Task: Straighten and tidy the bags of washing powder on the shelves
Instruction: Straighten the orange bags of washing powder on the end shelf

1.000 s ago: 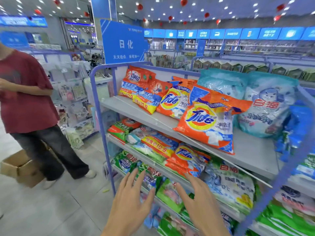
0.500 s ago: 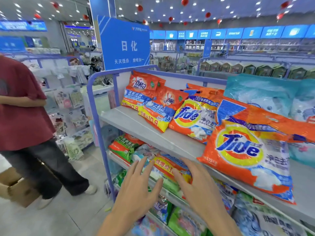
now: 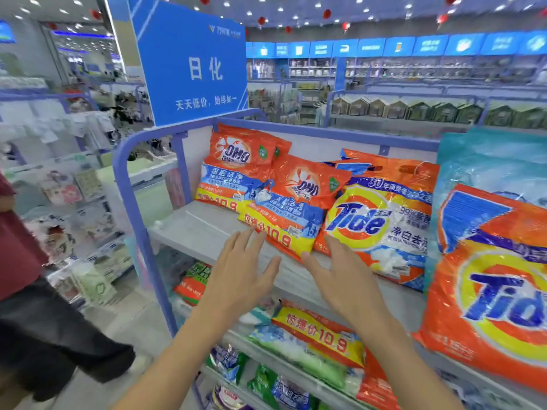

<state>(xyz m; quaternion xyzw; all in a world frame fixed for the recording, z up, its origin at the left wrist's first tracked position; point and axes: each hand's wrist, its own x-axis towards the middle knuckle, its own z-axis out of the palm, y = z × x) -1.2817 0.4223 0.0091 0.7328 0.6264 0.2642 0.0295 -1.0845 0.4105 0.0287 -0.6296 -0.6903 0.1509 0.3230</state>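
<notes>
Left hand (image 3: pixel 236 279): spread, empty; poised to flank the tilted OMO bag (image 3: pixel 291 208) just ahead
Right hand (image 3: pixel 346 279): spread, empty; set to square its other side

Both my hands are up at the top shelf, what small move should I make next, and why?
Probably take the front OMO bag by its lower edge and square it up. It lies skewed, overlapping the rear OMO bag, and your open left hand and right hand flank its bottom corner.

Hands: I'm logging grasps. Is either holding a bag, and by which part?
Nothing is held. The left hand and right hand are open, fingers spread, near the lower edge of the front OMO bag.
</notes>
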